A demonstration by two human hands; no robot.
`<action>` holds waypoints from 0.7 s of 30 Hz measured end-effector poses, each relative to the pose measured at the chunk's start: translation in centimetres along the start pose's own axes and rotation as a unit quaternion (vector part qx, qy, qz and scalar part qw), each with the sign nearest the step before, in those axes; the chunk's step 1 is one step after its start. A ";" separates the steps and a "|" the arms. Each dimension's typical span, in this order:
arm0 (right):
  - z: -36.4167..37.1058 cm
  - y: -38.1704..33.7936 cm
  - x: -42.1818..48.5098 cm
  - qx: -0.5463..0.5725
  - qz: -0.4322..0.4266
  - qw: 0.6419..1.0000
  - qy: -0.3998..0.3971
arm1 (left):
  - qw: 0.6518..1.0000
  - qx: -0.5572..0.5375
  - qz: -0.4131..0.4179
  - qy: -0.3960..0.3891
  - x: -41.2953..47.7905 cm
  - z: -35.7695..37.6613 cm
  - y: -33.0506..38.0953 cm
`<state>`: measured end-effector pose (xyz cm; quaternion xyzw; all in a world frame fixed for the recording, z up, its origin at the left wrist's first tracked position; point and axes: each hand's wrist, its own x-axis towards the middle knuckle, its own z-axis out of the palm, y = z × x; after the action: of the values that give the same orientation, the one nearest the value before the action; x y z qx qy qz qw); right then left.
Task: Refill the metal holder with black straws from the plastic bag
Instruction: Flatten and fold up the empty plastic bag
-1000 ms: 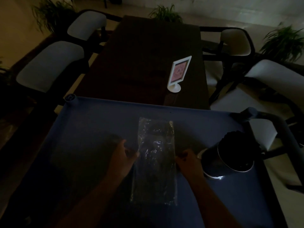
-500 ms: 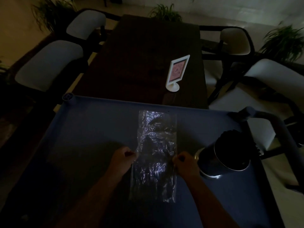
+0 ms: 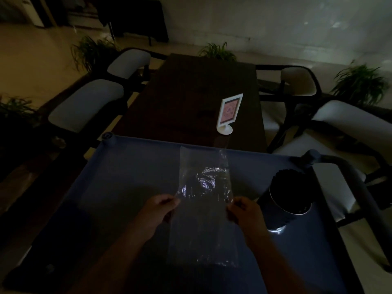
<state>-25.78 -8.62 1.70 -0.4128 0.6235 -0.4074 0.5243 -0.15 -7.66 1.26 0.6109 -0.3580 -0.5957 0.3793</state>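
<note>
A clear plastic bag [image 3: 203, 200] is stretched out lengthwise over the blue cart top [image 3: 127, 170], its far end raised. Dark straws show faintly inside it. My left hand [image 3: 157, 211] pinches the bag's left edge and my right hand [image 3: 244, 213] pinches its right edge, both about midway along. The round metal holder [image 3: 284, 200], packed with black straws, stands just right of my right hand. The scene is very dim.
The cart's grey handle bar [image 3: 356, 183] curves along the right side. Beyond the cart is a dark wooden table [image 3: 191, 98] with a white framed sign [image 3: 229, 113]. Padded chairs stand on both sides, with potted plants behind.
Both hands have closed on the bag's edges and lifted it, so its far end now rises off the cart top. The view has tilted up.
</note>
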 end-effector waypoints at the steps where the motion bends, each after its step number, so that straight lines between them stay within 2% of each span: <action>1: 0.0 -0.1 -0.3 -0.004 -0.004 1.000 -0.005 | 1.000 0.015 0.012 0.006 -0.3 -0.1 0.2; 4: -0.4 -0.5 -0.9 -0.030 -0.020 0.999 -0.027 | 0.997 0.060 0.055 0.013 -1.2 -0.1 1.1; 6: -0.7 -1.4 -1.1 -0.028 -0.036 0.998 -0.038 | 0.996 0.044 0.075 0.013 -1.7 0.1 1.7; 13: -1.9 -4.5 -1.5 0.106 -0.038 0.992 -0.060 | 0.993 -0.077 0.078 -0.039 -3.0 0.2 4.1; 18: -2.1 -6.2 -1.9 0.152 -0.046 0.983 -0.094 | 0.992 -0.064 0.111 -0.006 -3.4 0.3 5.6; 21: -2.2 -7.2 -2.5 0.184 -0.061 0.976 -0.098 | 0.988 -0.056 0.141 -0.015 -3.9 0.4 6.2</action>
<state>-27.06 -8.48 9.53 -0.3843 0.4571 -0.5037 0.6242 -0.60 -7.03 8.53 0.5236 -0.4122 -0.5643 0.4874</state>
